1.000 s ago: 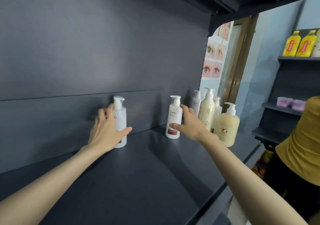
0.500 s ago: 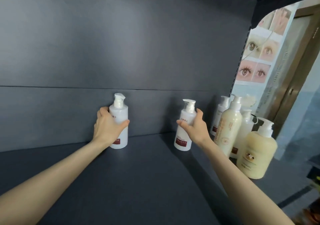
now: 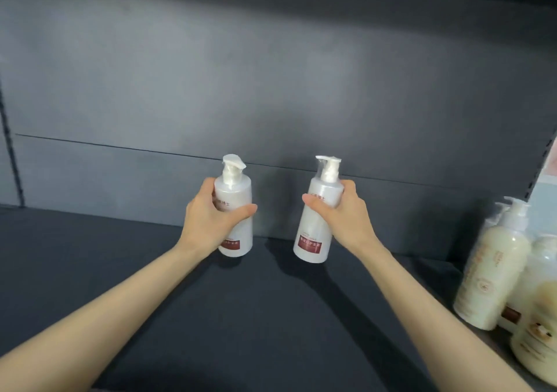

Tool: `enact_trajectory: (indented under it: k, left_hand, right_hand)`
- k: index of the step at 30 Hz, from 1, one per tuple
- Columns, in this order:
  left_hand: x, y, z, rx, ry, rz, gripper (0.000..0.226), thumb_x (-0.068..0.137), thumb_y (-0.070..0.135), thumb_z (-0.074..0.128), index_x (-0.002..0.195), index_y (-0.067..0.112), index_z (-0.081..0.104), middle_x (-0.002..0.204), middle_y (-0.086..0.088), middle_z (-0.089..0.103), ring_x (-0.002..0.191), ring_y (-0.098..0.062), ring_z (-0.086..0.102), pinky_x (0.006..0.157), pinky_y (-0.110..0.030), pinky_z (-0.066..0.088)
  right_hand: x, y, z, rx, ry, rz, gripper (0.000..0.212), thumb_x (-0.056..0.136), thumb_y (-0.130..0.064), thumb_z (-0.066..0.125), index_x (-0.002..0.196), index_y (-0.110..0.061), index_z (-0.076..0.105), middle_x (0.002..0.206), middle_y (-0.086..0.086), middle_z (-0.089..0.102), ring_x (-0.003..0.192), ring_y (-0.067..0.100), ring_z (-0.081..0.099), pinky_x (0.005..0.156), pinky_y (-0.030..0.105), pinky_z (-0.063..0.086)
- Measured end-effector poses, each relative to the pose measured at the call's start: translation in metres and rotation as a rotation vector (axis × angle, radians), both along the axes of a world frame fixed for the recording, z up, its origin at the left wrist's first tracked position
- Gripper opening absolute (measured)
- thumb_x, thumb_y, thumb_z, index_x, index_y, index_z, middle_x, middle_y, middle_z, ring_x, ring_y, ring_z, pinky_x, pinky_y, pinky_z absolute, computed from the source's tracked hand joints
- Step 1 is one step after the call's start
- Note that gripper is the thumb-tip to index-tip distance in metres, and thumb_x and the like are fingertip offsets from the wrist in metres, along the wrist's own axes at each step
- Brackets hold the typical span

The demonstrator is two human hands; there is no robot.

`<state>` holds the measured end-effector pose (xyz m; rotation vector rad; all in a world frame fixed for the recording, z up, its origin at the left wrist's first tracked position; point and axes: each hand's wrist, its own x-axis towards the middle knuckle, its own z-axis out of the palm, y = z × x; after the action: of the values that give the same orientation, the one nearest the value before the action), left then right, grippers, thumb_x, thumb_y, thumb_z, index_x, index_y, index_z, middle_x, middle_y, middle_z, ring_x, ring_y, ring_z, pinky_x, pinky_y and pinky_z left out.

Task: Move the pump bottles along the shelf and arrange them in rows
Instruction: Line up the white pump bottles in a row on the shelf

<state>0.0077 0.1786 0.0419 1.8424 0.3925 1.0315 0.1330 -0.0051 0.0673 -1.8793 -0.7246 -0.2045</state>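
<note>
Two white pump bottles with red labels stand near the back of the dark shelf (image 3: 271,316). My left hand (image 3: 211,219) grips the left white bottle (image 3: 238,198) around its middle; the bottle stands upright. My right hand (image 3: 346,213) grips the right white bottle (image 3: 319,225), which tilts slightly with its top to the right. A gap about one bottle wide separates the two. More pump bottles stand at the right edge: a tall cream one (image 3: 494,274) and a fatter cream one (image 3: 539,340) in front of it.
The dark back panel (image 3: 271,90) rises right behind the two held bottles. Bare shelf surface stretches left of my left hand and in front of both bottles. A poster edge (image 3: 548,186) shows at the far right.
My view has swung left and closer. My right hand has closed round the right white bottle and brought it leftward, away from the cream group. My left hand keeps its grip on the left bottle.
</note>
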Motion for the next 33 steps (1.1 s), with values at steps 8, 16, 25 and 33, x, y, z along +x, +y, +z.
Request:
enact_trajectory:
  k: [8, 16, 25, 33]
  left_hand:
    - [-0.144, 0.087, 0.004, 0.004, -0.050, 0.258, 0.044, 0.069, 0.024, 0.082, 0.101, 0.017, 0.053, 0.084, 0.008, 0.061, 0.074, -0.006, 0.058, 0.064, -0.020, 0.044]
    - [-0.310, 0.196, -0.006, 0.004, -0.017, 0.394, 0.044, 0.070, 0.025, 0.081, 0.105, 0.023, 0.055, 0.091, 0.006, 0.065, 0.081, -0.005, 0.062, 0.065, -0.019, 0.046]
    - [-0.429, 0.306, -0.010, -0.041, -0.013, 0.518, 0.041, 0.071, 0.027, 0.081, 0.103, 0.022, 0.056, 0.091, 0.004, 0.066, 0.084, -0.011, 0.063, 0.057, -0.018, 0.048]
    - [-0.473, 0.401, -0.023, -0.082, -0.059, 0.597, 0.041, 0.067, 0.029, 0.084, 0.099, 0.028, 0.057, 0.093, 0.006, 0.067, 0.086, -0.012, 0.064, 0.074, -0.030, 0.051]
  right_hand:
    - [-0.107, 0.132, 0.009, -0.073, -0.053, 0.286, 0.055, 0.076, -0.048, 0.071, 0.112, -0.018, 0.042, 0.101, -0.006, 0.061, 0.091, 0.013, 0.062, 0.081, 0.041, 0.054]
    - [-0.250, 0.283, -0.004, -0.107, -0.085, 0.479, 0.055, 0.076, -0.049, 0.070, 0.108, -0.014, 0.043, 0.100, 0.000, 0.060, 0.089, 0.017, 0.062, 0.079, 0.043, 0.054]
    - [-0.354, 0.417, -0.003, -0.105, -0.111, 0.620, 0.056, 0.077, -0.048, 0.070, 0.111, -0.014, 0.041, 0.099, -0.004, 0.058, 0.085, 0.012, 0.060, 0.075, 0.038, 0.053]
    - [-0.390, 0.529, -0.006, -0.124, -0.141, 0.681, 0.069, 0.069, -0.057, 0.069, 0.114, -0.016, 0.039, 0.105, -0.004, 0.059, 0.095, 0.018, 0.062, 0.082, 0.047, 0.053]
